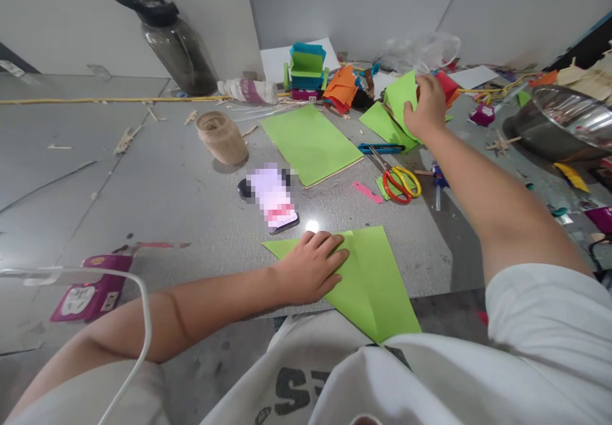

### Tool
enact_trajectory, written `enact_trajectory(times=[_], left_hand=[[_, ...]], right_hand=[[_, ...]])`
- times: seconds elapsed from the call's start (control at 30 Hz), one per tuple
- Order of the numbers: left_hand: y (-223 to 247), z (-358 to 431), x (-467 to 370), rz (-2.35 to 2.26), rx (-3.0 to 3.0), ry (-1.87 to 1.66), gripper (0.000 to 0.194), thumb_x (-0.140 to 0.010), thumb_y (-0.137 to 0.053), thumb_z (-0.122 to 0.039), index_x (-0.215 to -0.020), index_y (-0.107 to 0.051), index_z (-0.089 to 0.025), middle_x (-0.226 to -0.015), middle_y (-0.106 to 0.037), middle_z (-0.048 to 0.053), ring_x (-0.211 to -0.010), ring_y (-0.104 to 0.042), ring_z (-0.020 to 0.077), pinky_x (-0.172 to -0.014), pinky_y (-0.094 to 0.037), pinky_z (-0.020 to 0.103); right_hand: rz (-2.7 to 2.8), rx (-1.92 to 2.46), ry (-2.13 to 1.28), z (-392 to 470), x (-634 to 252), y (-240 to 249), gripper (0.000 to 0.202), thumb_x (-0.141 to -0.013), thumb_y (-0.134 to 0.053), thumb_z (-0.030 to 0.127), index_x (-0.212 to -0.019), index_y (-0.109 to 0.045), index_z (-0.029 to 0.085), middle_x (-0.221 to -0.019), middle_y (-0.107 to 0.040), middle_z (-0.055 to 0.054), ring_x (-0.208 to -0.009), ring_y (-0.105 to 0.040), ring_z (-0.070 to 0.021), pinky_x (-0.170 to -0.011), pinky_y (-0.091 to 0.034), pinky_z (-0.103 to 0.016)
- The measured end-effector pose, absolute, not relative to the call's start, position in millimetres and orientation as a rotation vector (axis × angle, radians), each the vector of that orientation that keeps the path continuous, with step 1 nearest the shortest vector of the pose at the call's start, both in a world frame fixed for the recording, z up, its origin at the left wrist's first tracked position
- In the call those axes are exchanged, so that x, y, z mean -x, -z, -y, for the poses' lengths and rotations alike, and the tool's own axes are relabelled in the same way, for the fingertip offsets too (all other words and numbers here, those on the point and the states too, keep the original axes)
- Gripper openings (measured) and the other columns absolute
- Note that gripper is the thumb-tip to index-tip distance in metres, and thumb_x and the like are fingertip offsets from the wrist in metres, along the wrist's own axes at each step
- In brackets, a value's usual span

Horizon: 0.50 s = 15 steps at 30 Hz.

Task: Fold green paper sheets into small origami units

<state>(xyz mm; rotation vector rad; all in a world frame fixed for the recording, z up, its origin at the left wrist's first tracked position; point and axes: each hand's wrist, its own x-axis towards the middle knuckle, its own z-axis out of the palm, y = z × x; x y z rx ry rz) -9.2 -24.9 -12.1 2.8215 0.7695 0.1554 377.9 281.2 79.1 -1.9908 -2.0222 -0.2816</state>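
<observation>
Flat on a folded sheet of green paper (389, 285) at the table's front edge rests my left hand (310, 269), its fingers spread. The sheet's lower corner hangs over toward my shirt. My right hand (428, 109) reaches to the back right and pinches a piece of green paper (401, 97) among other green scraps. Below that hand lie a blue utility knife (382, 149) and scissors (394, 180) with red and yellow handles. Another green sheet (310, 141) lies mid-table. A phone (272, 195) with a blurred screen is in front of it.
An open jar (222, 138), a plastic bottle (248, 90) and a tall dark water bottle (176, 49) stand or lie at the back left. A metal bowl (549, 122) is at right. A purple box (95, 285) sits at left near a white cable (146, 316).
</observation>
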Motion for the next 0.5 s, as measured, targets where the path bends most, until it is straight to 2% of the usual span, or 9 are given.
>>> enact_trajectory(times=[0.03, 0.1, 0.2, 0.27, 0.33, 0.4, 0.5], left_hand=[[12, 25, 9, -0.770, -2.823, -0.157, 0.049, -0.127, -0.066, -0.043, -0.168, -0.073, -0.018, -0.168, -0.076, 0.023, -0.144, -0.069, 0.0414, -0.116, -0.056, 0.053], [13, 25, 10, -0.778, -2.825, -0.164, 0.048, -0.126, -0.066, -0.042, -0.168, -0.073, -0.019, -0.168, -0.076, 0.023, -0.142, -0.069, 0.0408, -0.115, -0.056, 0.053], [14, 26, 11, -0.797, -2.826, -0.169, 0.047, -0.126, -0.065, -0.040, -0.168, -0.073, -0.021, -0.169, -0.076, 0.022, -0.141, -0.069, 0.0409, -0.115, -0.056, 0.052], [14, 26, 11, -0.800, -2.831, -0.154, 0.049, -0.126, -0.062, -0.040, -0.170, -0.072, -0.020, -0.171, -0.075, 0.024, -0.143, -0.068, 0.0421, -0.115, -0.056, 0.054], [13, 26, 10, -0.790, -2.842, -0.126, 0.049, -0.128, -0.058, -0.040, -0.171, -0.071, -0.019, -0.172, -0.074, 0.025, -0.145, -0.067, 0.0431, -0.116, -0.056, 0.055], [12, 26, 10, -0.787, -2.845, -0.087, 0.050, -0.129, -0.054, -0.041, -0.172, -0.071, -0.019, -0.174, -0.073, 0.025, -0.146, -0.067, 0.0432, -0.118, -0.056, 0.056], [9, 26, 11, -0.803, -2.826, -0.054, 0.052, -0.128, -0.055, -0.040, -0.174, -0.069, -0.020, -0.175, -0.072, 0.024, -0.146, -0.067, 0.0437, -0.118, -0.055, 0.056]], right_hand=[[1.986, 1.974, 0.296, -269, -376, -79, 0.076, -0.117, -0.046, 0.035, -0.187, -0.057, 0.008, -0.196, -0.051, -0.035, -0.181, -0.041, -0.0499, -0.136, -0.046, -0.068], [2.041, 1.905, 0.244, -237, -368, -75, 0.067, -0.116, -0.047, 0.037, -0.174, -0.072, 0.016, -0.187, -0.062, -0.033, -0.173, -0.053, -0.0508, -0.131, -0.050, -0.067], [2.258, 1.728, -0.032, -175, -346, -62, 0.051, -0.118, -0.048, 0.040, -0.141, -0.089, 0.021, -0.150, -0.087, -0.026, -0.142, -0.077, -0.0463, -0.124, -0.058, -0.060], [2.450, 1.577, -0.303, -130, -331, -52, 0.043, -0.117, -0.057, 0.047, -0.126, -0.092, 0.025, -0.131, -0.092, -0.019, -0.122, -0.084, -0.0420, -0.112, -0.062, -0.055], [2.633, 1.450, -0.487, -90, -319, -45, 0.039, -0.115, -0.069, 0.054, -0.128, -0.093, 0.027, -0.131, -0.094, -0.016, -0.126, -0.085, -0.0418, -0.109, -0.062, -0.052], [2.743, 1.409, -0.554, -59, -309, -42, 0.041, -0.117, -0.072, 0.057, -0.137, -0.091, 0.027, -0.142, -0.093, -0.017, -0.136, -0.084, -0.0434, -0.106, -0.061, -0.050], [2.821, 1.537, -0.481, -33, -297, -44, 0.056, -0.111, -0.085, 0.066, -0.149, -0.086, 0.025, -0.151, -0.089, -0.022, -0.130, -0.085, -0.0470, -0.091, -0.058, -0.048]])
